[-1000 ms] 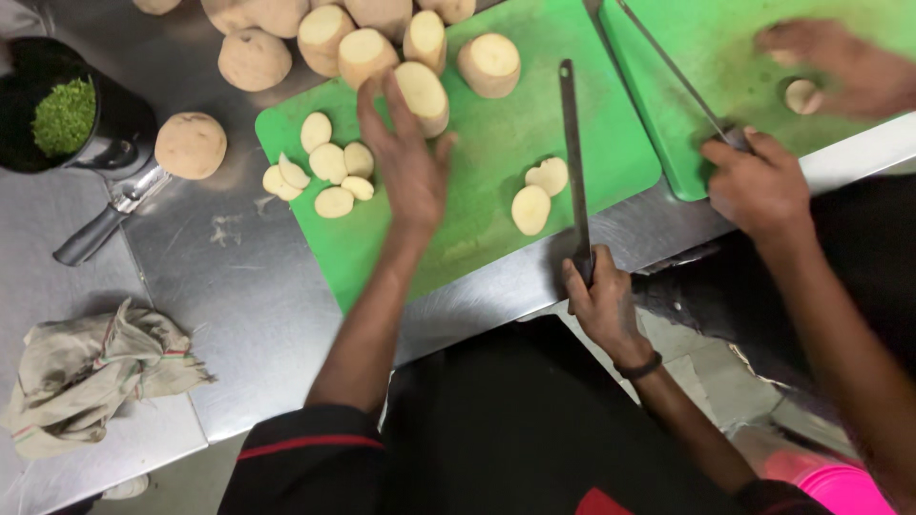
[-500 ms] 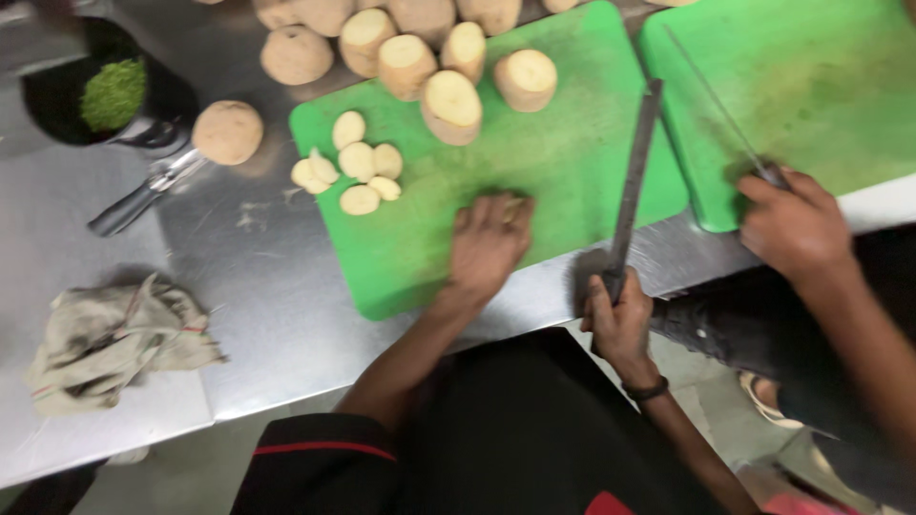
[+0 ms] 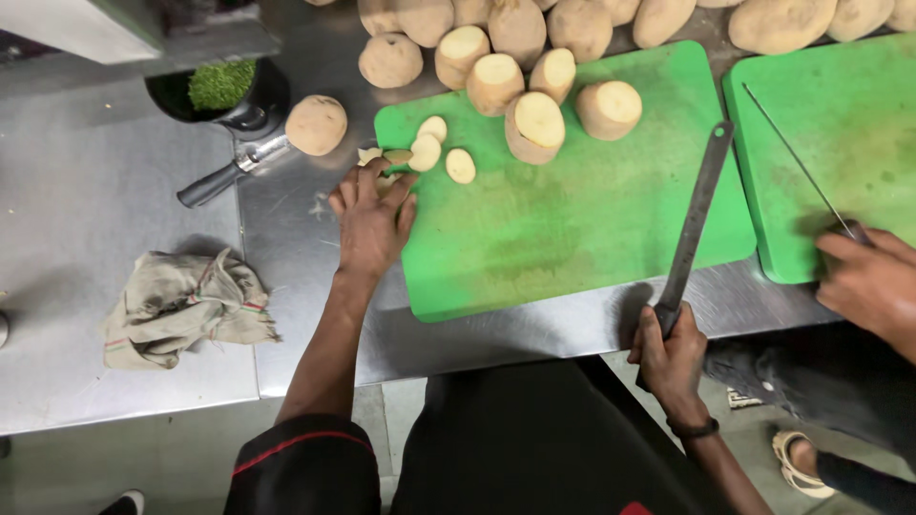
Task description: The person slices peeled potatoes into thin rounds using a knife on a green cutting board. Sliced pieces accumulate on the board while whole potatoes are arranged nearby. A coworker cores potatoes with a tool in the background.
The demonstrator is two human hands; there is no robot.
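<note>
The left hand (image 3: 372, 224) lies palm down at the left edge of the green cutting board (image 3: 572, 229), its forearm running down and toward the body. Its fingers are spread and flat, the tips on a few potato end slices (image 3: 431, 153) at the board's upper left corner; the grip is apart, closed on nothing. More slices lie loose just beyond the fingertips, on the board.

The right hand (image 3: 671, 355) sits off the board's lower right corner, at the front edge of the steel bench (image 3: 315, 315), wrist bent back toward the body. Its grip is clamped around the handle of a long knife (image 3: 695, 224). The knife's long axis runs from that handle up and slightly right across the board's right side, the tip pointing away from the person, toward the top right corner of the board.

Halved potatoes (image 3: 539, 124) stand along the board's top edge, with whole potatoes (image 3: 658, 19) heaped behind them. Left of the board sit a single potato (image 3: 316, 124), a dark pan of chopped greens (image 3: 224, 91) and a crumpled cloth (image 3: 181, 307). Right of the board, another person's hand (image 3: 868, 286) holds a thin knife (image 3: 797, 162) on a second green board (image 3: 840, 114).
</note>
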